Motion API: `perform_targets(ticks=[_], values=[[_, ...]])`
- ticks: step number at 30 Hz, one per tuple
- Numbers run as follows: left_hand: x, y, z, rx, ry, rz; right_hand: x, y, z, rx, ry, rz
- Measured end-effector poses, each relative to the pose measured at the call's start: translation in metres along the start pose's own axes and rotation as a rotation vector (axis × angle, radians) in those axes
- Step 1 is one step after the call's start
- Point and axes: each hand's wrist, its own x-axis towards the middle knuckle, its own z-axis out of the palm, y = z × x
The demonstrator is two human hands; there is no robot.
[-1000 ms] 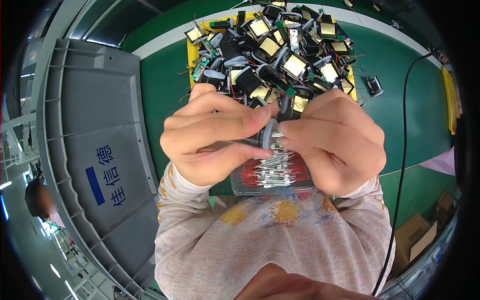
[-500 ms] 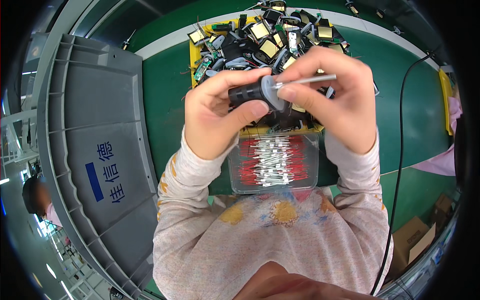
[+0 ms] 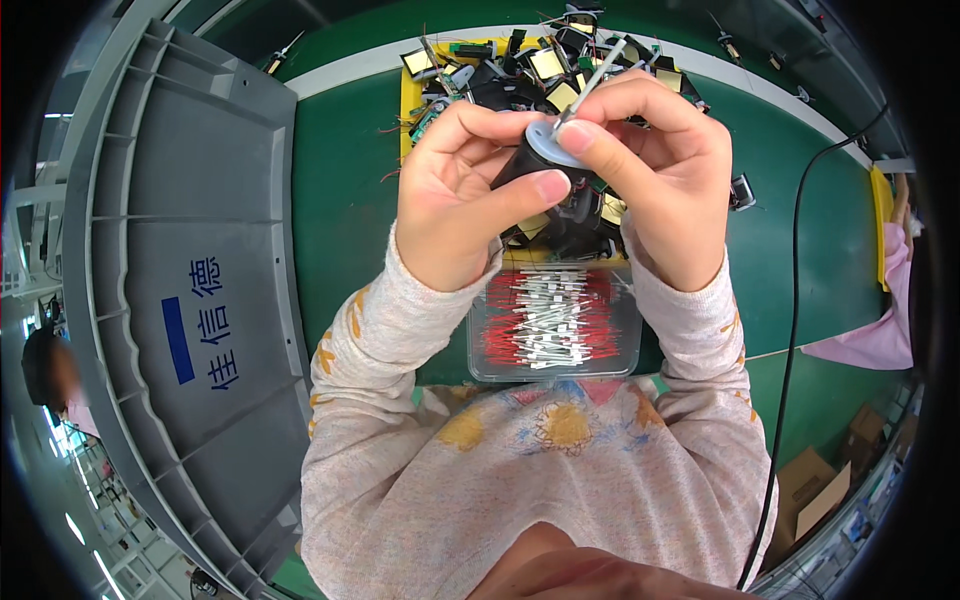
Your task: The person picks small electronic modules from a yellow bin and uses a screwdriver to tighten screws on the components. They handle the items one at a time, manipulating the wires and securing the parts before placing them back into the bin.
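Note:
My left hand [image 3: 452, 205] is closed round a black cylindrical housing [image 3: 518, 166], thumb and fingers at its sides. A round pale grey disc [image 3: 545, 141] caps the housing and faces up. My right hand [image 3: 672, 180] pinches the base of a thin pale rod [image 3: 598, 78] at the disc, with thumb and forefinger. The rod stands up from the disc, leaning to the right; its lower end is hidden by my fingertips. Below my hands is a clear plastic box [image 3: 480, 372] of white pieces with red leads [image 3: 553, 318].
Beyond my hands a yellow tray [image 3: 408, 100] holds a heap of black parts with circuit boards and wires [image 3: 490, 85]. A large grey crate [image 3: 190, 300] stands at left. A black cable [image 3: 797, 270] runs down the right. Another person's pink sleeve [image 3: 870, 325] shows far right.
The housing has tipped so its disc faces more upward. The rod has swung from nearly level to steeply upright. Both hands have shifted slightly, still holding the same things.

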Motion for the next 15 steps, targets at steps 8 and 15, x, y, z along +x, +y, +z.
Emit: perform_targets(ticks=[8, 15], values=[[0.0, -0.004, -0.001, 0.056, 0.004, 0.038, 0.003, 0.016, -0.002, 0.148, 0.024, -0.032], [0.052, 0.036, -0.032, 0.269, -0.094, -0.009, -0.014, 0.001, -0.025, -0.061, 0.159, -0.16]])
